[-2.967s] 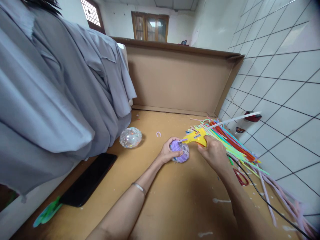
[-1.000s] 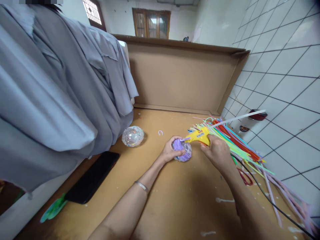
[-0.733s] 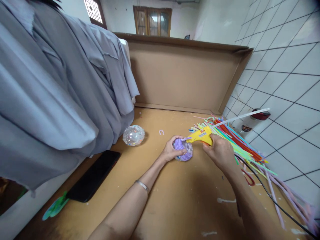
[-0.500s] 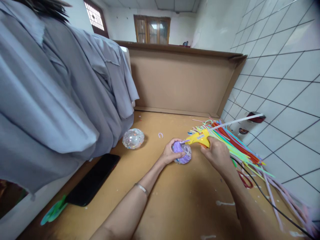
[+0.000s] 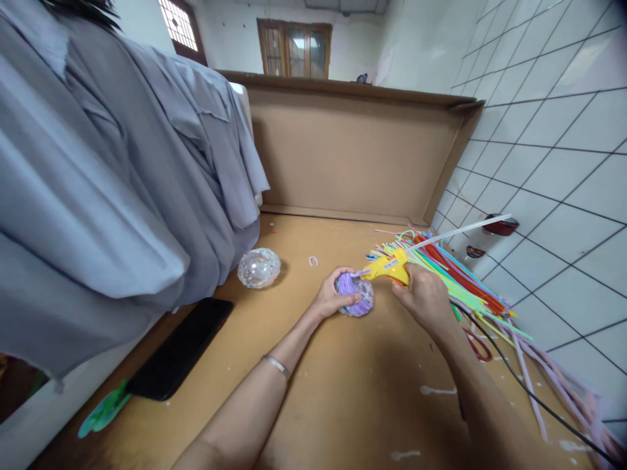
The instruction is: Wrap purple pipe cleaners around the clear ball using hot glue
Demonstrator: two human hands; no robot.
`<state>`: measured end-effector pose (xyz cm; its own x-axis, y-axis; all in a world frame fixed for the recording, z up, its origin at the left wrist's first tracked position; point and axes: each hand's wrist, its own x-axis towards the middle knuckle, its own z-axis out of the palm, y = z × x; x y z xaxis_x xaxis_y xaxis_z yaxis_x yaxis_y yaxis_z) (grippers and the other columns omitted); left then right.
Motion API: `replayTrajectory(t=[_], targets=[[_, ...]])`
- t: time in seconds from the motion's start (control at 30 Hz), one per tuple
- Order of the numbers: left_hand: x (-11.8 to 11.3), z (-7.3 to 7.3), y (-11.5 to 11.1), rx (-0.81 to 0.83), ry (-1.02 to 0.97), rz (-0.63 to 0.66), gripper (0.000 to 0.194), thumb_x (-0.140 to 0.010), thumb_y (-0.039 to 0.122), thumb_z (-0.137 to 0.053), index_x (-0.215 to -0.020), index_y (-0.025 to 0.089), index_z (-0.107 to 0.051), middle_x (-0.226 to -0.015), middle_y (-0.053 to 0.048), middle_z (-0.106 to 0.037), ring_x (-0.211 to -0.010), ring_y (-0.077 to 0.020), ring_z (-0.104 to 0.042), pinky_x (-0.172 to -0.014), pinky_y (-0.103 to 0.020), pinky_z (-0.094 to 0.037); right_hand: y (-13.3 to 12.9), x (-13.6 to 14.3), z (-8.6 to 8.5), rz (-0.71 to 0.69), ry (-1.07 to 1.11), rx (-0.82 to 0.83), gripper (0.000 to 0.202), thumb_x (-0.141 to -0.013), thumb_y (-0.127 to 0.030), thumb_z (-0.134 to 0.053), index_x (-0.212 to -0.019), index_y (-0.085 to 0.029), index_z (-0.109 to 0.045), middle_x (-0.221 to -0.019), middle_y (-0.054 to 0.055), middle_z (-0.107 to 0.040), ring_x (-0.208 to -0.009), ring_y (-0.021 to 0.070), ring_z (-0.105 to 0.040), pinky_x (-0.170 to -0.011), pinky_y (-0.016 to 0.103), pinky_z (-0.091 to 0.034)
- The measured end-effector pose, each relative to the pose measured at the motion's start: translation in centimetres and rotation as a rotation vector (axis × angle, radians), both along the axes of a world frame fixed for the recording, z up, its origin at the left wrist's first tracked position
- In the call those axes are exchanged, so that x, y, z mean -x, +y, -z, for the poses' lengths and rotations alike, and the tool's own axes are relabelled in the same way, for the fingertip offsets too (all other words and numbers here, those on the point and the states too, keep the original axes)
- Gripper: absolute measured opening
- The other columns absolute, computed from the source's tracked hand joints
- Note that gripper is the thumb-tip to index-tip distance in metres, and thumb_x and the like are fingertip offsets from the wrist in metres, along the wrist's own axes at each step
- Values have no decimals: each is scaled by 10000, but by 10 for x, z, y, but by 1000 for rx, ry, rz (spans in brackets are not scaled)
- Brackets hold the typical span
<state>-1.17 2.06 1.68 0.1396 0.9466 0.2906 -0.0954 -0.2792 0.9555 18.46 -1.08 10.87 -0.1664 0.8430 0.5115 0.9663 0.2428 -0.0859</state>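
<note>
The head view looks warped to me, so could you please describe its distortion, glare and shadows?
In the head view, the tiled wall stretches towards the right edge and shows pale glare; the barred window is washed out; a shadow darkens the table at lower centre.

2 hands (image 5: 330, 299) (image 5: 427, 294), 2 round objects (image 5: 259, 268) (image 5: 361, 303), 1 yellow glue gun (image 5: 392, 266), 1 glue stick (image 5: 458, 232), 1 black phone (image 5: 179, 349), 1 bracelet (image 5: 275, 363)

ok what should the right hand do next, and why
I'd probably have the right hand ease the yellow glue gun slightly along the purple strip: its tip seems right at that strip, and the left hand steadies the wrapped ball.
</note>
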Motion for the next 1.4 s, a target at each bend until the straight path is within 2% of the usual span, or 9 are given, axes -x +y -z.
replayTrajectory(t=[0.57,1.03,1.4], targets=[[0,-2,-1,-25,-35,35,705,-476,471,-867,-1046,153,-601,-1105,-86,-652,-1025,-230,-610,-923,-315,-464,2,-2,1,-24,16,5,103,-769,-288,-507,-730,-198,-541,-626,46,-561,-585,188,-496,-556,286,-241],[0,-2,-1,-20,-23,32,691,-494,455,-859,-1053,149,-594,-1095,-88,-643,-1025,-232,-605,-929,-325,-464,0,1,-5,46,9,53,127,-775,-305,-537,-752,-182,-561,-677,76,-615,-591,193,-507,-557,286,-229],[0,0,0,-21,-23,31,712,-480,460,-862,-1058,146,-589,-1070,-82,-645,-1001,-233,-607,-907,-321,-467,0,-2,0,7,-5,17,118,-778,-289,-515,-768,-181,-559,-699,76,-621,-613,193,-519,-570,286,-245]])
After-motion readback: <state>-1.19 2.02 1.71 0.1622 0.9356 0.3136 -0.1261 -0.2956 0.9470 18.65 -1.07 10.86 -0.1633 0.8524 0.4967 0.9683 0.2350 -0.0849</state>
